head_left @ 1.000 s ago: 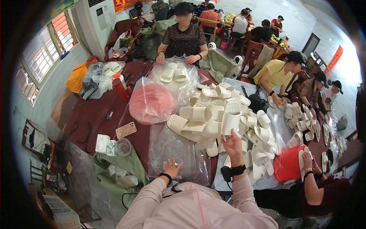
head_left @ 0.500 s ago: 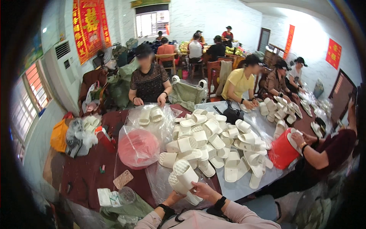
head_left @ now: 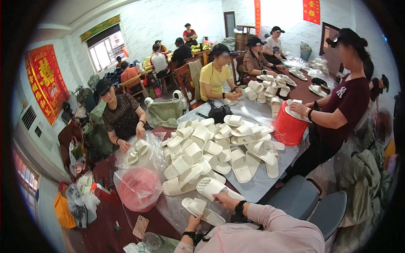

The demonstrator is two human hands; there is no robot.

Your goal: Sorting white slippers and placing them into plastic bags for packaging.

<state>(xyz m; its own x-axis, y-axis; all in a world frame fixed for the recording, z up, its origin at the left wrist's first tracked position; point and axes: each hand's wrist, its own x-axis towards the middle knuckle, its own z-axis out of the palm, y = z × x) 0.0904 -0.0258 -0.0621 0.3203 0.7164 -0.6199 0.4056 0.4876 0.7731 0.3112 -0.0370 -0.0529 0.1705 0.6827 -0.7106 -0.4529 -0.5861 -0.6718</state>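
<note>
A cream slide slipper (head_left: 197,205) is in my left hand (head_left: 193,222), toe end pointing up and left. My right hand (head_left: 226,201) grips another cream slipper (head_left: 209,188), slightly farther away and to the right. The two slippers are apart, roughly parallel, with their textured insoles facing up. Both hands are closed on the slippers' sides, though some fingers are hidden beneath. Just beyond them lies a large heap of matching slippers (head_left: 193,151).
A red-pink round bundle in clear plastic (head_left: 139,189) lies left of the heap. A phone (head_left: 140,227) rests nearby. Across the table a co-worker bags slippers (head_left: 138,148); on the right, another works over a red bucket (head_left: 291,126). Grey chairs (head_left: 295,198) stand at my right.
The slippers I held close together are now separated, one in each hand. My view has turned to the right, and the co-worker by the red bucket shows more fully.
</note>
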